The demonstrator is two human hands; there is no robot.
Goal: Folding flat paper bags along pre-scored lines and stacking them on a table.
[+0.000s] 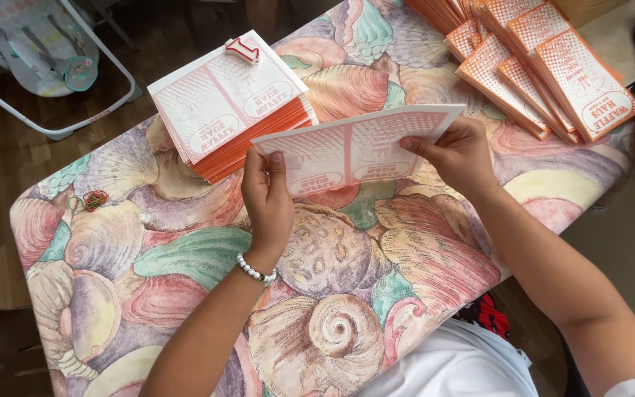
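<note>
Above shell-patterned cloth (185, 257), left hand (266, 198) and right hand (458, 153) pinch one card sheet (354, 147), fingers closed on its edges.

Pearl bracelet (256, 270), white shirt (457, 367)

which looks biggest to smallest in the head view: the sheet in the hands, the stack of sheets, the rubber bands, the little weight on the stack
1. stack of sheets and held sheet: alike, the sheet is lifted nearer the camera, so unranked
2. little weight
3. rubber bands, close to the weight

Left hand and right hand pinch the sheet's ends.
</note>
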